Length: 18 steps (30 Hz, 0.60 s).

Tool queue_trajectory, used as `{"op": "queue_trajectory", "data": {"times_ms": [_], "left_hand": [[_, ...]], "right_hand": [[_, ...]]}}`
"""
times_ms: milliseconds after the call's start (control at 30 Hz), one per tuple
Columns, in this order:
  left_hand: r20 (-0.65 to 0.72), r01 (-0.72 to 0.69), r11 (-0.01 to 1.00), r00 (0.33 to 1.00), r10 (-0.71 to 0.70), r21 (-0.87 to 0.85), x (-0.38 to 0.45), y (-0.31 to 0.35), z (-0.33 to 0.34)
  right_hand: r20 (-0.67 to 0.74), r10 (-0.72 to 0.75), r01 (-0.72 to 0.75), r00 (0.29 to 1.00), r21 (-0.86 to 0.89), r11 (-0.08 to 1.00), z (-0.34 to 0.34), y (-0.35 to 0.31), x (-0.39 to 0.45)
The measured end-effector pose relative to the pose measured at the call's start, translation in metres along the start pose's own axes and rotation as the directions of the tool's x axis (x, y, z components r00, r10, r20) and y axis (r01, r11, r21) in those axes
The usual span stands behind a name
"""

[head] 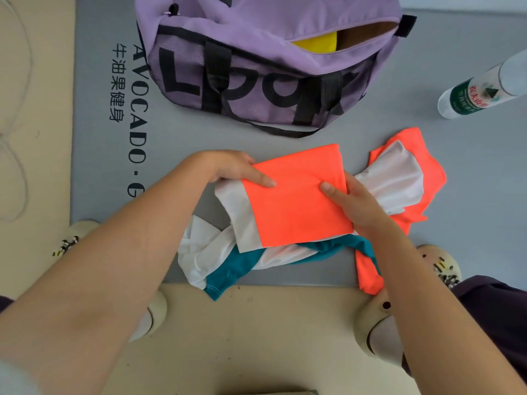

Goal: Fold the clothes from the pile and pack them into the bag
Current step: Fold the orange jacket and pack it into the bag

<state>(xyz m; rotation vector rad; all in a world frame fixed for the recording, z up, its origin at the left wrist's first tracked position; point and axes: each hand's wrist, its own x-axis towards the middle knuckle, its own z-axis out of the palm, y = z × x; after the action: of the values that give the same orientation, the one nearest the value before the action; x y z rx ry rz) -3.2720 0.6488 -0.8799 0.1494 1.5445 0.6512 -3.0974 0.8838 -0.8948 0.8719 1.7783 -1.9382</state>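
Note:
A folded orange garment point(299, 195) with a white panel sits between my hands above the pile. My left hand point(236, 169) grips its left edge, thumb on top. My right hand point(353, 201) grips its right edge, thumb pressed on the orange cloth. Under it lies the pile: an orange and white piece point(399, 172) to the right, a teal and white piece point(228, 266) in front. The purple bag point(256, 52) with black lettering stands behind, its zip open, with something yellow point(316, 44) inside.
Everything lies on a grey mat point(108, 166) with printed text, on a beige floor point(256, 337). A plastic water bottle point(482, 86) lies at the right. My feet in cream clogs point(376, 329) stand at the mat's near edge.

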Motion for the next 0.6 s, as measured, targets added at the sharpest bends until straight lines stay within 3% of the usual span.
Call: {"op": "queue_trajectory", "data": {"times_ms": [133, 233, 300, 367, 433, 600], "left_hand": [[0.069, -0.072, 0.94, 0.993, 0.101, -0.333, -0.013, -0.03, 0.015], [0.015, -0.102, 0.943, 0.994, 0.112, -0.315, -0.024, -0.055, 0.022], [-0.132, -0.163, 0.917, 0.984, 0.122, -0.363, -0.027, -0.067, 0.021], [-0.35, -0.328, 0.722, 0.928, 0.126, -0.609, -0.026, -0.074, 0.023], [-0.418, -0.393, 0.541, 0.905, 0.081, -0.744, -0.023, -0.072, 0.036], [-0.36, -0.211, 0.627, 0.925, -0.119, -0.75, -0.018, -0.063, 0.061]], "right_hand": [[0.027, 0.026, -0.028, 0.999, 0.07, 0.997, 0.004, -0.004, 0.0], [0.058, 0.041, -0.045, 0.997, 0.059, 0.997, 0.006, -0.006, -0.001], [0.048, 0.059, -0.063, 0.997, 0.082, 0.995, 0.004, -0.006, -0.003], [0.0, 0.078, -0.078, 0.997, 0.12, 0.99, 0.005, -0.007, -0.004], [-0.075, 0.124, -0.114, 0.99, 0.126, 0.985, 0.011, -0.006, -0.003], [-0.17, 0.326, -0.303, 0.93, 0.148, 0.941, 0.024, -0.009, -0.002]]}}
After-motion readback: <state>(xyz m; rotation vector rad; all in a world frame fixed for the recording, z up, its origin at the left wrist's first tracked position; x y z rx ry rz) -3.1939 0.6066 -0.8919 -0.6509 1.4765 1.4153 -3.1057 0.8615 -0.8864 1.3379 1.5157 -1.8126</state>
